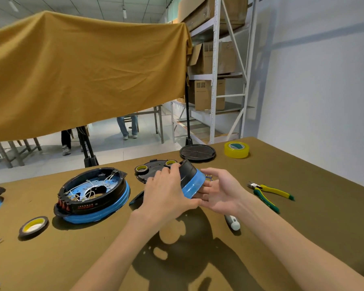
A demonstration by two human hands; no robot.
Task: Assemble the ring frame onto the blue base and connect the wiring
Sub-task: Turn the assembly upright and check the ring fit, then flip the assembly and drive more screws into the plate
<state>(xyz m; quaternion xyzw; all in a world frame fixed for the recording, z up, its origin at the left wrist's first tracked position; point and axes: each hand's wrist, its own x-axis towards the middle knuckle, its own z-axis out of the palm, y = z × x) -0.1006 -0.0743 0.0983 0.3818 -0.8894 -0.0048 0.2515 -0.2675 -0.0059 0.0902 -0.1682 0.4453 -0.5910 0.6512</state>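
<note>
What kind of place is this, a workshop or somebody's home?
Most likely a small assembly workshop or warehouse. Tall metal shelving holds cardboard boxes, and the olive-covered worktable carries yellow-handled pliers, a yellow tape roll and a half-wired black-and-blue round unit.

Ring frame label (86, 207): I see red print, upside down, unreadable.
Cutter handle (265, 201): lettering too small for me.

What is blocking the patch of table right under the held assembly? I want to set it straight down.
Nothing visible lies there. Both hands, left hand and right hand, hold the blue base with black ring frame tilted above bare table, where only its shadow falls. The white pen-like tool lies just to the right.
</note>
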